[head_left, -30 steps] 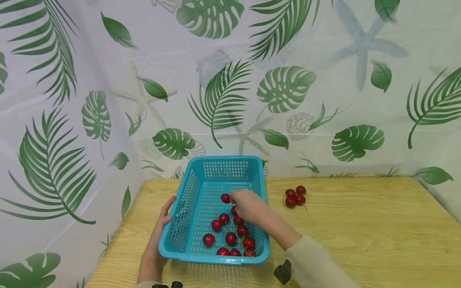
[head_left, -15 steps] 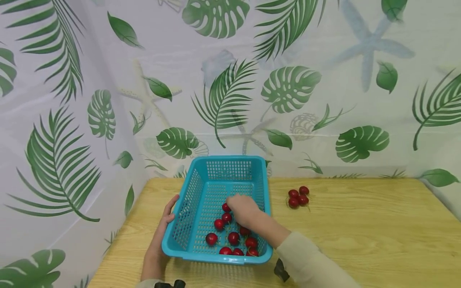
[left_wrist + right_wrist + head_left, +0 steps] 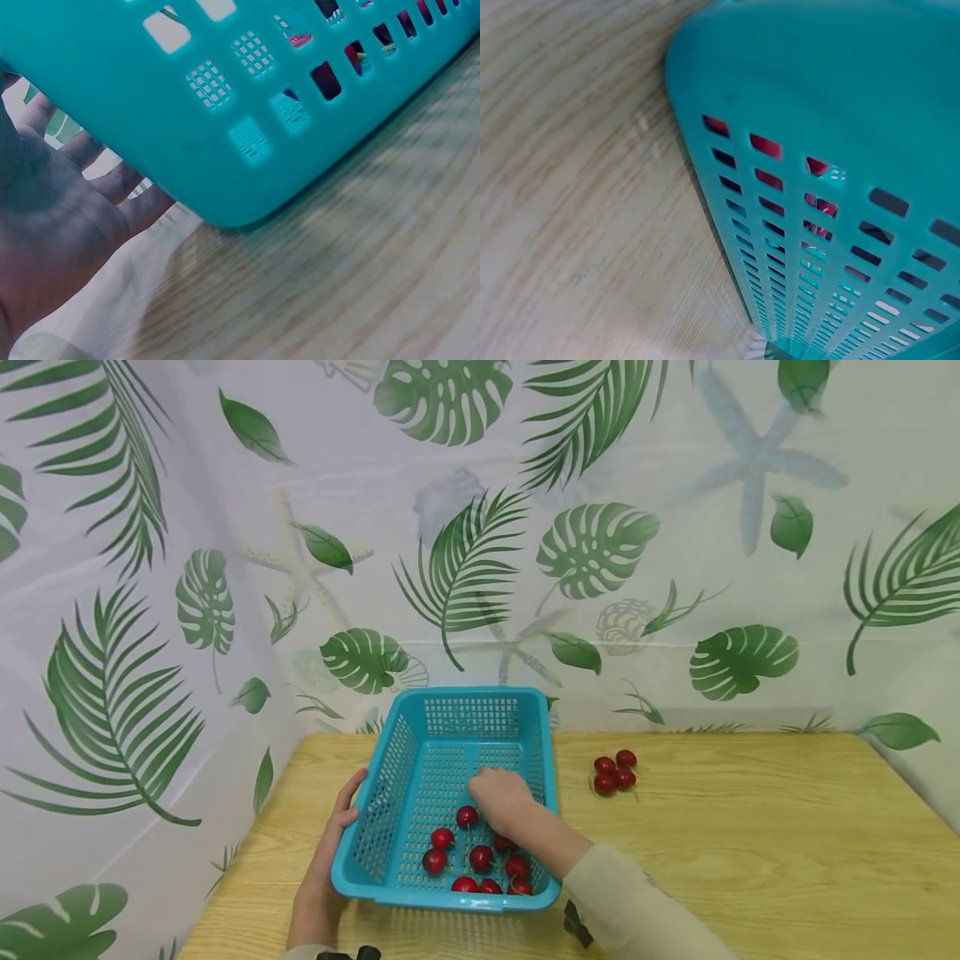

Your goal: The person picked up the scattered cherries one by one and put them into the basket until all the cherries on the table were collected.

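A turquoise perforated plastic basket stands on the table, with several dark red cherries in its near half, some with thin stems. My left hand steadies the basket's left side. In the left wrist view its fingers stretch out straight along the basket wall. Inside the basket, my right hand is lowered over the right half with its fingers bent, back of the hand toward the head camera. Its fingertips are hidden, so I cannot tell whether a cherry is between them. A cherry sits just below its knuckles.
On the wooden table to the right of the basket lies a small cluster of cherries. A leaf-printed white curtain hangs behind the table and along its left side. The basket's raised walls surround the right hand.
The right hand has lowered into the basket with the cherry it held, which is now out of sight. One cherry inside has shifted slightly left and nearer. The left hand stays at the rim.
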`<state>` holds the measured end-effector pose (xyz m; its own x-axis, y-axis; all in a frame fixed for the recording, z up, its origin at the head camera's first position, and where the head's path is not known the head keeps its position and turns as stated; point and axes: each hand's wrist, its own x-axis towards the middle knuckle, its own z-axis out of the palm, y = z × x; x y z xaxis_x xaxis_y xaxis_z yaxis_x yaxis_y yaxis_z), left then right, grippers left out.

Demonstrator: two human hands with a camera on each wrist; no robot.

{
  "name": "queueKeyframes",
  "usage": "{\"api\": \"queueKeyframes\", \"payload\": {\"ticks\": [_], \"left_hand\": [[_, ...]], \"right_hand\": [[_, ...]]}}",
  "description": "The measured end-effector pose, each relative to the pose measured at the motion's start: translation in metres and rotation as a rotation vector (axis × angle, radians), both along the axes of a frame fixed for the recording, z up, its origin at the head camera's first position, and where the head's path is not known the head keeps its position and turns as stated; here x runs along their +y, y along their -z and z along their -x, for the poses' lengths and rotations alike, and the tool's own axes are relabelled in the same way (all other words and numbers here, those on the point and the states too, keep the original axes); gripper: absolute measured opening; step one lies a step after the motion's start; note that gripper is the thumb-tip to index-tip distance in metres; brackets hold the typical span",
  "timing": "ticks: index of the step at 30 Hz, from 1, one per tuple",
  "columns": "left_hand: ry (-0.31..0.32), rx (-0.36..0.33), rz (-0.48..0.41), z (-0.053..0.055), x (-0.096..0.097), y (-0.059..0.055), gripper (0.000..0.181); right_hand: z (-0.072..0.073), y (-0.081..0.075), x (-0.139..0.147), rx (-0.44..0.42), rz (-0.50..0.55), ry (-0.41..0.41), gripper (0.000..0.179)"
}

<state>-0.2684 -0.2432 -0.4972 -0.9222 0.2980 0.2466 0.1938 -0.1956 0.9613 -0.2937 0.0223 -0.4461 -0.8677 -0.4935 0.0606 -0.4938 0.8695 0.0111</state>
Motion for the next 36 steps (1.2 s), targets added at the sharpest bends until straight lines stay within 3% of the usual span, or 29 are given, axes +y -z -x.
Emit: {"api": "queueKeyframes", "payload": {"ticks": [3, 8, 15, 24, 29, 33, 36], "left_hand": [[0.007, 0.014, -0.005, 0.0, -0.0003, -0.0003, 0.062], [-0.029, -0.07, -0.002, -0.0031, 0.0021, -0.0014, 0.057], [0.0, -0.013, -0.025, -0.0025, 0.0015, -0.0008, 0.06], [-0.047, -0.086, 0.018, -0.0056, 0.0043, -0.0029, 0.058], [-0.027, -0.043, 0.013, -0.0038, 0.0023, -0.0011, 0.059], [0.009, 0.005, 0.001, -0.002, 0.0009, 0.0007, 0.062], [0.032, 0.026, -0.013, -0.0013, 0.001, 0.0016, 0.063]], "right_hand": [[-0.0005, 0.0006, 0.0001, 0.004, -0.028, -0.029, 0.008], [-0.0023, 0.0009, 0.0, -0.036, -0.043, -0.066, 0.007], [-0.003, 0.0035, 0.0007, -0.044, -0.021, -0.071, 0.003], [-0.0019, 0.002, 0.002, -0.025, 0.053, -0.044, 0.006], [0.0008, 0.0014, 0.0026, -0.012, 0.105, -0.029, 0.011], [0.0033, 0.0006, 0.0046, 0.052, 0.169, -0.04, 0.012], [0.004, -0.0024, 0.0083, 0.173, 0.309, -0.056, 0.012]]}}
